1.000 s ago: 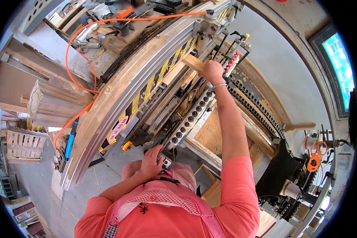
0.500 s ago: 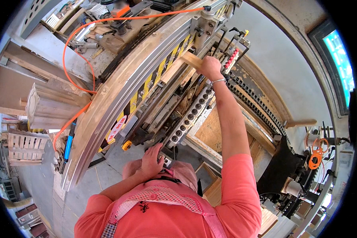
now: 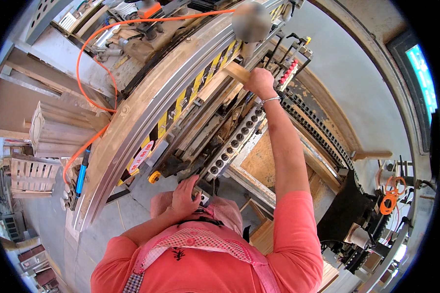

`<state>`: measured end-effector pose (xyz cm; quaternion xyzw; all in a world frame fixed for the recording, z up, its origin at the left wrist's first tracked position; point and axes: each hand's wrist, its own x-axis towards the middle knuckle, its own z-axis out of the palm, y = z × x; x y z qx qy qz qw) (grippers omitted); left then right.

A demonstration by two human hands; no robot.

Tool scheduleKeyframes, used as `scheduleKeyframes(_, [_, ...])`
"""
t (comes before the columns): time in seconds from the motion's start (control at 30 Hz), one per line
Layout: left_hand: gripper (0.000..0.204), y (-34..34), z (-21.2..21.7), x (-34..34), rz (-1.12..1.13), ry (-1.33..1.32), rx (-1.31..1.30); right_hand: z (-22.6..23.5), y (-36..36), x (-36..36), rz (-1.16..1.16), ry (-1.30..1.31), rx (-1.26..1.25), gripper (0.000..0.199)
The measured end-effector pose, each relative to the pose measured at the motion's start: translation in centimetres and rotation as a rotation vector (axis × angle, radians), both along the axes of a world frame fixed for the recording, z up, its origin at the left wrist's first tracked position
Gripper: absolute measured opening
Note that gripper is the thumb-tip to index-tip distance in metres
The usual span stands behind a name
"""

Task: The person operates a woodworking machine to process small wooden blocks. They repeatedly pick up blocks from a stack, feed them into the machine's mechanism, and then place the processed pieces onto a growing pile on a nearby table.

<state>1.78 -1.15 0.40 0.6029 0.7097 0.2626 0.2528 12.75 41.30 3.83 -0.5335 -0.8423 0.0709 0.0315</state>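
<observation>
Overhead view of a person at a long woodworking machine. The right hand [image 3: 260,82], arm stretched out, is clenched around the end of a pale wooden strip [image 3: 235,72] that lies against the machine's yellow-and-black striped rail [image 3: 190,94]. The left hand [image 3: 185,195] rests with fingers curled over the near end of a grey drill block with a row of round holes [image 3: 234,142]; whether it grips anything cannot be told. Risk, as a judgement: the strip could slip or skew against the rail if the far grip loosens, and fingers lie close to the moving parts. Around: an orange hose [image 3: 90,53] loops over the machine's far side, red-tipped knobs [image 3: 287,74] stand just beside the right hand, and stacked wooden panels [image 3: 274,161] crowd the space below the arm.
</observation>
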Motion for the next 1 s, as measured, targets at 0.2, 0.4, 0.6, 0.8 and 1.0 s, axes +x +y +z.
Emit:
scheduleKeyframes(0.2, [0.059,0.1,0.5,0.2,0.021,-0.005,-0.005,0.2,-0.2,0.1,0.041,0.01,0.035,0.027])
scheduleKeyframes(0.4, [0.06,0.1,0.3,0.3,0.013,0.007,-0.013,-0.4,0.1,0.4,0.06,-0.013,0.055,0.029])
scheduleKeyframes(0.6, [0.06,-0.1,-0.1,0.1,0.012,0.006,0.015,-0.4,-0.1,0.3,0.055,0.002,0.052,0.031])
scheduleKeyframes(0.8, [0.064,-0.3,0.5,-0.1,0.008,-0.018,0.013,0.6,-0.8,-0.1,0.02,-0.044,0.012,0.028])
scheduleKeyframes(1.0, [0.066,-0.4,0.3,-1.0,-0.091,-0.029,0.08,1.4,-5.5,-0.7,-0.006,0.239,0.342,0.046])
